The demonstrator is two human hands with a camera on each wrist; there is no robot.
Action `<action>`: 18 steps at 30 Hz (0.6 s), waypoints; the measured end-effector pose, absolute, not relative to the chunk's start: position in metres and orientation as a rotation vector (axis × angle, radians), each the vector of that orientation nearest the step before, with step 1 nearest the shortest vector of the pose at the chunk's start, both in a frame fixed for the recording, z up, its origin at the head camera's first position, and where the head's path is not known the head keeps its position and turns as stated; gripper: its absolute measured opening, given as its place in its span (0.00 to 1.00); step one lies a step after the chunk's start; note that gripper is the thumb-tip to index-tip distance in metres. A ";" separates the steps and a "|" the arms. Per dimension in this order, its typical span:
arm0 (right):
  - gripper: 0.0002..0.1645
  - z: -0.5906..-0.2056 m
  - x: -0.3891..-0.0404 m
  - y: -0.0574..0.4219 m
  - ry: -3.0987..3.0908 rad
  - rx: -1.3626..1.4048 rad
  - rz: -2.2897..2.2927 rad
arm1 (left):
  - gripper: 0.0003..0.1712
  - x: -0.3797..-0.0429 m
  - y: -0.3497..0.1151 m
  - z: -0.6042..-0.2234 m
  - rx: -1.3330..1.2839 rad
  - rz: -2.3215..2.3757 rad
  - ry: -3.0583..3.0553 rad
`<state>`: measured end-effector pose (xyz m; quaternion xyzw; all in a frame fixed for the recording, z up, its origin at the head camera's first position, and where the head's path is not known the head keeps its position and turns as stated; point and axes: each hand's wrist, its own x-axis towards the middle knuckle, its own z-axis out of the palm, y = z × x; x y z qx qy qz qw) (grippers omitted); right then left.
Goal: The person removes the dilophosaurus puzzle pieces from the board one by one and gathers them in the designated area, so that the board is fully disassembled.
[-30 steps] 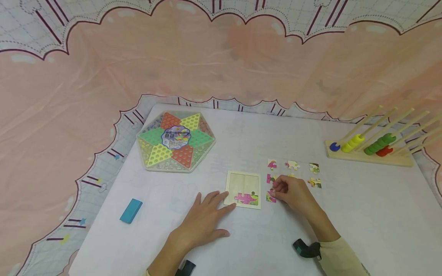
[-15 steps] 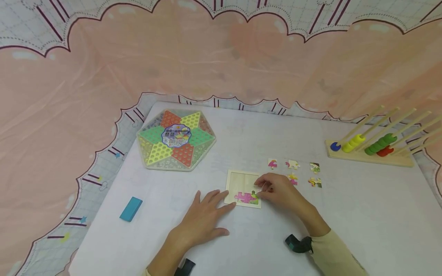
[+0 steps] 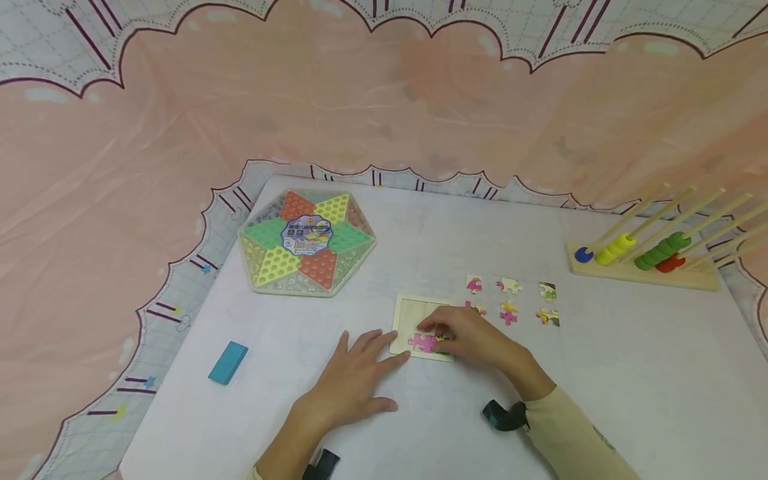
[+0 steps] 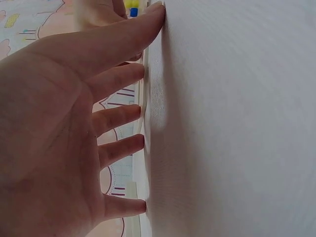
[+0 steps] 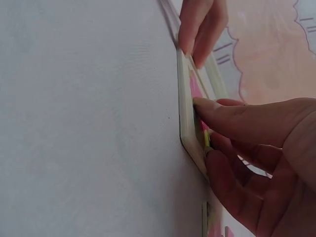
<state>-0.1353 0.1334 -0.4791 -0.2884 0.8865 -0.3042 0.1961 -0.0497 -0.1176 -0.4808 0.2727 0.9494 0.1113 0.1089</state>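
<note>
A small square wooden puzzle tray [image 3: 413, 308] lies on the white table. Pink joined pieces [image 3: 422, 343] lie along its lower part. My left hand [image 3: 351, 388] rests palm down with spread, straight fingers, two fingertips touching the tray's left edge. Over the tray's right side, my right hand [image 3: 477, 337] pinches a puzzle piece [image 5: 207, 138] between thumb and fingers; a yellow-green edge of it shows in the right wrist view. The hand hides most of that piece and the tray's lower right corner. Several loose puzzle pieces [image 3: 509, 313] lie in rows right of the tray.
A hexagonal Chinese checkers box [image 3: 336, 267] sits at the back left. A blue block [image 3: 228, 363] lies at the left. At the back right stands a wooden peg rack [image 3: 648, 275] with coloured beads. Patterned cloth hangs behind the table.
My right hand has moved left from the loose pieces to over the tray, carrying the piece from the lower left of the rows. The left hand has stayed still.
</note>
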 end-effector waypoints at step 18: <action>0.17 -0.477 -0.139 0.131 2.453 -0.916 -0.793 | 0.43 -0.049 -0.116 -0.481 0.808 0.330 2.805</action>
